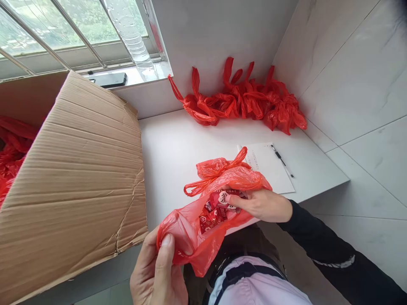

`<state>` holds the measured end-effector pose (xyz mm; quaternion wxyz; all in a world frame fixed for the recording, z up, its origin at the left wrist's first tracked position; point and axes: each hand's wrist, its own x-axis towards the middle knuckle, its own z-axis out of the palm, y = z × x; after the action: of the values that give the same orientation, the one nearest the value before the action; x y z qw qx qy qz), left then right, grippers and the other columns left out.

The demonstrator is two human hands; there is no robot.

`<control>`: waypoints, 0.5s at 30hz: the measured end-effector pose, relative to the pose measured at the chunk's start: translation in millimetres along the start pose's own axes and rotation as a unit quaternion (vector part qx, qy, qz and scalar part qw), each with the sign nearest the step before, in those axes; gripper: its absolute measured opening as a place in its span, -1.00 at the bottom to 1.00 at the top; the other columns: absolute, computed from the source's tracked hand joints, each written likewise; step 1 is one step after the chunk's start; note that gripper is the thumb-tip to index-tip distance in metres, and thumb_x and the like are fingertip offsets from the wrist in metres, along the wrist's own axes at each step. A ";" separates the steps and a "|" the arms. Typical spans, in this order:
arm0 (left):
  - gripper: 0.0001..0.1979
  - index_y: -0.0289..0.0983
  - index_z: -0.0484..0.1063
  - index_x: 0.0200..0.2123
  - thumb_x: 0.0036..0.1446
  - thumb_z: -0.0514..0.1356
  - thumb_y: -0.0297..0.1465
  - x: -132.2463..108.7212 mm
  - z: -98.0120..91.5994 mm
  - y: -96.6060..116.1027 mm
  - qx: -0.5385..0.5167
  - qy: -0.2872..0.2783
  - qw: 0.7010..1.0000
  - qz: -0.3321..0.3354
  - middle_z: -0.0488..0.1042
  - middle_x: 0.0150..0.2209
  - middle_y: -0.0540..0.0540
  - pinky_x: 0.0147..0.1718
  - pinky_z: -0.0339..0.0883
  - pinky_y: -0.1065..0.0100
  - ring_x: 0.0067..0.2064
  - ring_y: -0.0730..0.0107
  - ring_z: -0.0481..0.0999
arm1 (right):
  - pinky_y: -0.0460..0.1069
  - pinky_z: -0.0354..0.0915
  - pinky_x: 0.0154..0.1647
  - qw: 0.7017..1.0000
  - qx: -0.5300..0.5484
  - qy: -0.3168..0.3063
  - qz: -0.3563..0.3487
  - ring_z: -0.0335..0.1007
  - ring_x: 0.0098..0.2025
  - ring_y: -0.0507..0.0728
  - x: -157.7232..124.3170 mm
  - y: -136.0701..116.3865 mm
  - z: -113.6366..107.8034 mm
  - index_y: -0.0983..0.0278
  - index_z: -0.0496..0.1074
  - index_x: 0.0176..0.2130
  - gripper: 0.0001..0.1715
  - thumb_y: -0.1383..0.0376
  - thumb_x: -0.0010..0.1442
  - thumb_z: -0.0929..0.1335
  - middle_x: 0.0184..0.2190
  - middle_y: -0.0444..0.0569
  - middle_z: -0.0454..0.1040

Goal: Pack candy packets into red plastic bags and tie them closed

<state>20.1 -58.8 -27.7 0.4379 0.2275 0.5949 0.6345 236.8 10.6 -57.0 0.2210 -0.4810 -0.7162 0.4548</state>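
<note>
I hold a thin red plastic bag (190,220) open in front of me, over the front edge of the white table (178,148). My left hand (157,271) pinches the bag's lower rim between thumb and fingers. My right hand (259,203) reaches into the bag's mouth and grips a small red and white printed packet (219,203) inside. The bag's knotted handles (219,169) stick up behind the opening.
A large open cardboard box (79,169) holding more red bags (12,148) stands at the left. A row of tied red bags (241,101) lies against the back wall. A sheet of paper (270,167) with a pen (281,160) lies on the table's right side. Tiled wall to the right.
</note>
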 end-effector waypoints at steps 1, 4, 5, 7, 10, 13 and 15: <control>-0.69 -0.23 0.64 -0.32 -0.13 0.50 -0.22 0.0 0.2 0.0 0.000 -0.001 1.000 0.001 0.62 -0.36 -0.03 -0.37 0.51 0.57 -0.33 0.43 0.58 | 0.14 0.43 0.10 1.000 -0.026 0.006 -0.010 0.52 -0.05 0.20 -0.4 3.5 1.2 0.18 0.50 -0.08 -0.68 0.13 0.40 0.22 -0.17 -0.03 0.58; -0.70 -0.22 0.64 -0.29 -0.12 0.49 -0.22 -1.5 0.8 1.3 -0.002 -0.007 1.000 0.002 0.63 -0.34 -0.03 -0.35 0.51 0.57 -0.32 0.43 0.59 | 0.13 0.46 0.05 0.998 -0.062 -0.007 -0.026 0.53 -0.06 0.21 0.2 7.9 6.7 0.17 0.51 -0.04 -0.66 0.14 0.41 0.21 -0.16 -0.02 0.58; -0.70 -0.22 0.64 -0.28 -0.10 0.49 -0.23 -2.2 0.9 1.8 -0.002 -0.009 1.000 -0.001 0.64 -0.33 -0.02 -0.34 0.51 0.57 -0.32 0.44 0.59 | 0.11 0.47 0.01 0.998 -0.063 -0.012 -0.027 0.53 -0.08 0.19 1.0 7.5 9.3 0.16 0.50 -0.02 -0.65 0.13 0.41 0.21 -0.17 -0.04 0.59; -0.72 -0.21 0.64 -0.28 -0.08 0.48 -0.23 -3.2 0.2 2.3 -0.006 -0.011 1.000 -0.007 0.63 -0.32 -0.01 -0.34 0.51 0.57 -0.33 0.45 0.59 | 0.09 0.49 -0.06 0.998 -0.067 -0.011 -0.016 0.55 -0.14 0.17 2.4 5.2 15.7 0.16 0.48 0.00 -0.64 0.11 0.41 0.20 -0.20 -0.07 0.59; -0.73 -0.20 0.64 -0.28 -0.08 0.48 -0.24 -2.9 -3.3 1.2 -0.013 -0.002 1.000 -0.010 0.64 -0.31 -0.01 -0.34 0.53 0.53 -0.33 0.42 0.61 | 0.14 0.49 -0.07 0.993 -0.111 0.030 0.005 0.56 -0.19 0.21 1.7 0.9 23.8 0.20 0.49 -0.05 -0.63 0.11 0.41 0.20 -0.25 -0.02 0.60; -0.68 -0.20 0.65 -0.28 -0.14 0.50 -0.22 -1.8 -5.9 -0.1 -0.010 0.017 1.000 -0.025 0.65 -0.30 -0.04 -0.34 0.58 0.40 -0.31 0.28 0.64 | 0.16 0.47 -0.03 0.991 -0.122 0.053 0.007 0.56 -0.09 0.25 -4.7 -8.6 21.6 0.20 0.49 -0.03 -0.63 0.16 0.42 0.18 -0.19 0.02 0.61; -0.64 -0.19 0.65 -0.29 -0.20 0.51 -0.19 -2.6 -4.0 1.3 -0.005 0.030 0.999 -0.034 0.64 -0.31 -0.04 -0.31 0.59 0.35 -0.27 0.20 0.64 | 0.12 0.47 -0.02 0.994 -0.103 0.042 0.009 0.56 -0.06 0.22 -12.9 -20.1 13.6 0.15 0.47 0.04 -0.65 0.18 0.42 0.20 -0.17 -0.04 0.62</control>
<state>17.8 -63.1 -26.5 0.4424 0.1862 0.6116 0.6290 222.4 -9.3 -44.8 0.1957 -0.5267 -0.7449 0.3597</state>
